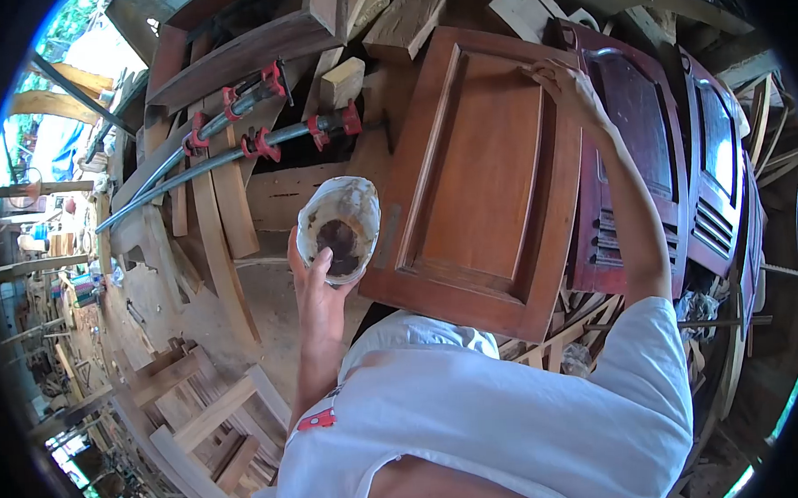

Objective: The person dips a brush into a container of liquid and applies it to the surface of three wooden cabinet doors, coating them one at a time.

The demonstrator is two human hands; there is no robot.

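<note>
My left hand [316,284] holds a whitish, stained container [362,217] with dark brown matter at its bottom; the thumb lies over the rim. A reddish-brown panelled wooden door [480,170] stands tilted in front of me. Near the top right of its recessed panel is my right hand [559,86], its fingers bent and drawn together at the moulding. Whatever those fingers may hold is too small to make out.
Pipe clamps with red fittings [261,144] lie over boards at the upper left. Dark red louvred panels [638,123] stand close on the right. Pale wooden frames [215,413] lie on the floor at the lower left.
</note>
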